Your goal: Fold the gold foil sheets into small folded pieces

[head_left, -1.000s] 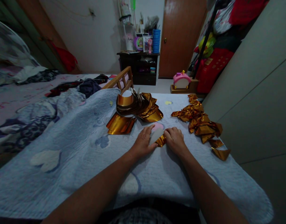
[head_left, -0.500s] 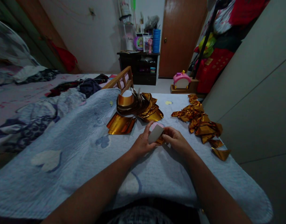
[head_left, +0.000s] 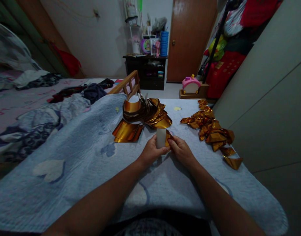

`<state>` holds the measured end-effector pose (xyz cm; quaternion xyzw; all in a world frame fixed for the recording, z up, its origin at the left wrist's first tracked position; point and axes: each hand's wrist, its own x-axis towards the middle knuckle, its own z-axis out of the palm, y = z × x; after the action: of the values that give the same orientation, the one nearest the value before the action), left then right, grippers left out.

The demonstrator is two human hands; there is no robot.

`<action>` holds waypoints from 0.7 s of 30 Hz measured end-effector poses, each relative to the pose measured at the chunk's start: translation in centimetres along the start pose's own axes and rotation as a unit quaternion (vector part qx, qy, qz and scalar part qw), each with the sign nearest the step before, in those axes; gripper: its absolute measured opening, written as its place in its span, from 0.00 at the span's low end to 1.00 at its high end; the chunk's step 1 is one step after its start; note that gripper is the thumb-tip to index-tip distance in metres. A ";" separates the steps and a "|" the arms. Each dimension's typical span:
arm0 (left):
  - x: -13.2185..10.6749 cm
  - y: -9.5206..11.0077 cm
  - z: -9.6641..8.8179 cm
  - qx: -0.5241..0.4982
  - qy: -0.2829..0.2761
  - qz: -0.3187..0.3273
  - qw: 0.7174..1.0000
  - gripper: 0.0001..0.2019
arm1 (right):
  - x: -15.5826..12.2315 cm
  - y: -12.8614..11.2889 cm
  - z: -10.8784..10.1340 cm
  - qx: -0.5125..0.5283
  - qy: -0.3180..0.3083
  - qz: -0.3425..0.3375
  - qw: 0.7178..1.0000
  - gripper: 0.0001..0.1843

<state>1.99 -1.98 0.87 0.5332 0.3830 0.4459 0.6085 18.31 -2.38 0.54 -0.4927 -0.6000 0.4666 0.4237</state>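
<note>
Between my hands is a small sheet of gold foil paper (head_left: 161, 137), its pale back facing me and a gold part showing at its right. My left hand (head_left: 151, 149) grips its left and lower edge, thumb across the bottom. The fingers of my right hand (head_left: 181, 147) pinch the gold right side. Just beyond lies a loose stack of curled gold foil sheets (head_left: 155, 114), with a few flatter sheets (head_left: 128, 130) at its near left. To the right spreads a pile of folded gold foil pieces (head_left: 214, 129).
A light blue quilted blanket (head_left: 91, 180) covers the surface under my hands. At its far left edge rises a wooden rail (head_left: 126, 83). Crumpled bedding (head_left: 49, 114) lies to the left, and a pale cabinet (head_left: 270, 108) stands close on the right.
The foil paper has turned from a slant to nearly upright, with gold showing at its right. My right hand has shifted slightly left, its fingers now pinching that side.
</note>
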 end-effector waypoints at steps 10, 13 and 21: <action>0.3 1.5 -2.2 -0.071 0.035 -0.065 0.995 0.27 | -0.5 -0.7 -0.6 -0.091 -0.159 -0.005 0.983 0.12; 0.5 1.5 -2.6 0.009 -0.005 -0.078 0.997 0.19 | -0.8 -0.9 -0.6 -0.067 -0.189 0.025 0.979 0.14; 0.3 1.5 -2.5 -0.006 0.027 -0.073 0.997 0.15 | -0.8 -1.3 -1.1 0.089 -0.115 0.086 0.986 0.18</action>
<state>-0.45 -0.90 2.06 0.4878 0.4342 0.4170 0.6321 19.23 -3.11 1.96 -0.4461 -0.5565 0.6058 0.3527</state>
